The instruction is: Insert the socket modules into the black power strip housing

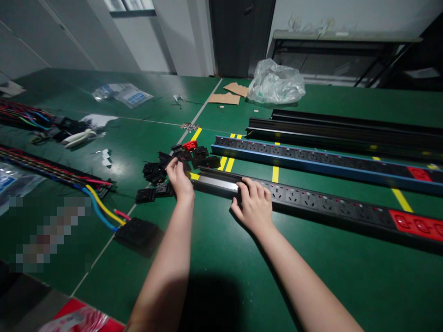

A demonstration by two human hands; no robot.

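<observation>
My right hand (254, 203) lies across a long black power strip (332, 205), fingers over its top and thumb at the near side. Black sockets and a red section (411, 223) fill its right part. The left end is a bare, shiny open channel (218, 181). Just beyond that end, my left hand (180, 180) is at a loose pile of black socket modules (204, 157), its fingers bent around one; the fingertips are partly hidden. A red module (190, 145) sits on top of the pile. Two black modules (145, 195) lie just left of my left wrist.
Behind lie a blue-sided power strip (311, 162) and black empty channels (332, 133). On the left are wired strips (51, 168) and a black block (136, 234) on coloured cables. A clear plastic bag (276, 82) and cardboard pieces (224, 98) rest at the back.
</observation>
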